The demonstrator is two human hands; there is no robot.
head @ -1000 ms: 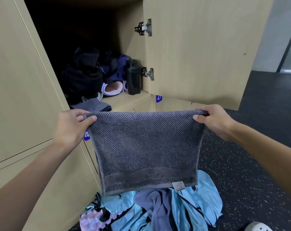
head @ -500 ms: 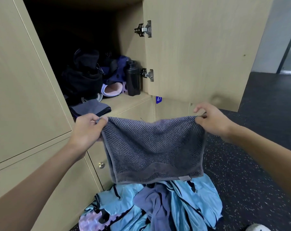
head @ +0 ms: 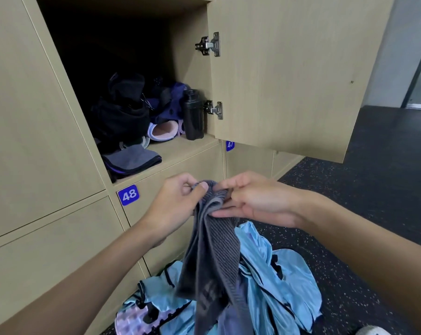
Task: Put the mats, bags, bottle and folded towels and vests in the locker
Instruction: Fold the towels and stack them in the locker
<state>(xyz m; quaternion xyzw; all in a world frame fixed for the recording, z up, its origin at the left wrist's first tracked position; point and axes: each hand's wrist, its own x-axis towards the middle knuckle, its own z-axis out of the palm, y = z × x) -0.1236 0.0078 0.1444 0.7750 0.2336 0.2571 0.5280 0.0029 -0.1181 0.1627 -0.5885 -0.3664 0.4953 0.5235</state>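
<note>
handling note: grey towel [head: 211, 250].

position: 6 o'clock in the head view, hanging in loose vertical folds from both hands, above the heap of light blue vests [head: 265, 262] on the floor [head: 373, 189]. not yet in the locker [head: 190, 147].

left hand [head: 178, 204]: clamped on the bunched top edge, cloth pinched between thumb and fingertips. right hand [head: 255, 201]: close beside, at 3 o'clock of the left, pinching the same edge from above, lower fingers straight under the fold.

expected behaviour: light, soft and limp, with no stiffness to keep a shape. ribbed weave, so probably little risk of slipping. not fragile. likely to sag and open out if held at one point only.

grip points: take the joined top corners in one hand and the hanging fold lower down in the other. align the edges before halving again. carry flat on a palm, thumb on top.

destination: open compartment at 11 o'clock, door [head: 289, 68] swung out to 1 o'clock. inside: dark bags [head: 122, 117], rolled mats [head: 162, 131] at 4 o'clock of them, black bottle [head: 193, 114] upright at 3 o'clock near the lower hinge, and one folded towel [head: 132, 158] at the front lip. set down on that folded towel, or on the bare shelf at 3 o'clock of it.

left on the floor: the vests, plus a knobbly mat [head: 132, 320] at 7 o'clock of the heap.
</note>
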